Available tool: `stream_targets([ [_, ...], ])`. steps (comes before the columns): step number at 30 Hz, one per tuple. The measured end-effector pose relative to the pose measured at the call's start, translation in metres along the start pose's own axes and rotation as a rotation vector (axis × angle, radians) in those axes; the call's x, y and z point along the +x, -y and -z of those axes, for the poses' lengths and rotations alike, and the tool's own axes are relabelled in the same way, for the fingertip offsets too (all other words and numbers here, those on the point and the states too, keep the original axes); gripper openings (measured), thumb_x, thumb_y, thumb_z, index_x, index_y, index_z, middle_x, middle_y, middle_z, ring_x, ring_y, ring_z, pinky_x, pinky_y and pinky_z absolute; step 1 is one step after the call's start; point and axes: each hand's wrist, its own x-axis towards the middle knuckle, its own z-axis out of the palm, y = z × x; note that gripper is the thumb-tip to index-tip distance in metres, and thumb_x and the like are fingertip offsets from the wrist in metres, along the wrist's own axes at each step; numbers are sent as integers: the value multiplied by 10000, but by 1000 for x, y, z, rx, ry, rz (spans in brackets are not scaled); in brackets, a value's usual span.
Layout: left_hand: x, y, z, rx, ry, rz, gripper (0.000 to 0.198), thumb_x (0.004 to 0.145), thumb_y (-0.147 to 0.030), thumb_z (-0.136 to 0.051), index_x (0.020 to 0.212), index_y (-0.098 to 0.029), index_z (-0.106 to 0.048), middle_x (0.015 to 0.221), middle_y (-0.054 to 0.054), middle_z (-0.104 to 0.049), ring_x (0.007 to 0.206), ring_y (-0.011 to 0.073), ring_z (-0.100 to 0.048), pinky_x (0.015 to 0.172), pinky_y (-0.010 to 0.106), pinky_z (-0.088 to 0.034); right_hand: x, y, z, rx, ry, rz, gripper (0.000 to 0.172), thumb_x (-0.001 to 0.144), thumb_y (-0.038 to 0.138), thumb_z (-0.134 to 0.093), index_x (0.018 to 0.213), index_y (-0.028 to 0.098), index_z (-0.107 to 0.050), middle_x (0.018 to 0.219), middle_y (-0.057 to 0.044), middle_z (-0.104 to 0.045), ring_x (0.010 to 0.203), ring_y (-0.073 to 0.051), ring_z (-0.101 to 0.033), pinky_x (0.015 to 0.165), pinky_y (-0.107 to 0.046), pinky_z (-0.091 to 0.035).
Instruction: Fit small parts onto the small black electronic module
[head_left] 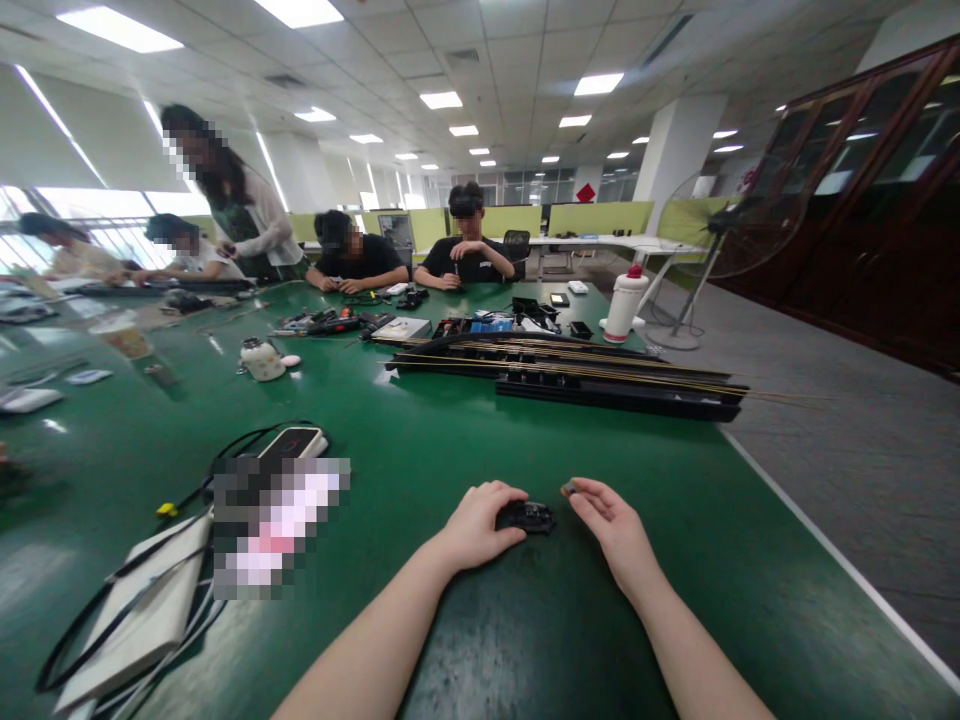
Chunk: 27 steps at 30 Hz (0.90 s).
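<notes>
My left hand (484, 525) is closed around the left end of a small black device (531, 517). The device rests on the green table (420, 450), and some detail shows on its upper side, too small to make out. Just right of it, apart from the device, my right hand (611, 525) pinches a tiny greyish-brown piece (569, 488) between thumb and fingertips. What kind of piece it is I cannot tell.
Long black rails (622, 393) with thin brass-coloured rods lie across the table ahead. Left are a white notebook (139, 610), cables and a power bank (294, 442). A white bottle (625, 305) stands back right; several people sit or stand beyond.
</notes>
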Motion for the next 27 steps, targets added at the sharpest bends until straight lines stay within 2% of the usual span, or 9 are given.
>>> stream_targets([
  [3,0,0,0,1,4,-2,435,741,-276,-678,1156,-258,-550,1103,23,-601,1033,226,-522,907,347,-386,0,-5,-2,-117,54,74,437,588,497,-738,902,202,-666,910,-81,-723,886,-246,-658,869,-419,-484],
  [8,-1,0,1,18,1,0,438,738,-290,-682,1155,-260,-548,1087,21,-601,1009,221,-529,891,342,-394,-5,-7,-6,-416,118,212,299,693,411,-672,930,229,-683,977,-68,-700,938,-247,-629,907,-434,-459],
  [15,0,1,1,5,-1,3,423,740,-290,-676,1146,-257,-559,1091,24,-604,1016,224,-527,902,345,-390,-12,0,-13,-638,265,403,200,743,304,-635,929,257,-691,1015,-66,-685,1008,-243,-590,936,-432,-436],
  [20,0,-1,1,-17,4,-3,417,749,-275,-666,1151,-249,-560,1092,25,-607,1020,219,-527,907,344,-392,-12,3,-14,-810,315,387,195,740,280,-644,927,286,-701,1064,-51,-681,1049,-263,-570,941,-461,-406],
  [23,0,-2,1,-27,3,10,423,753,-273,-660,1163,-255,-556,1093,29,-601,1022,218,-527,908,347,-396,-11,4,-13,-786,311,350,219,720,258,-654,933,288,-699,1064,-41,-683,1057,-262,-568,953,-452,-396],
  [27,0,-3,0,-27,-23,28,438,752,-259,-651,1178,-240,-550,1150,46,-564,1064,227,-507,931,355,-391,-11,4,-10,-702,281,295,350,686,224,-662,1033,269,-661,1099,-45,-666,1057,-247,-572,966,-417,-402],
])
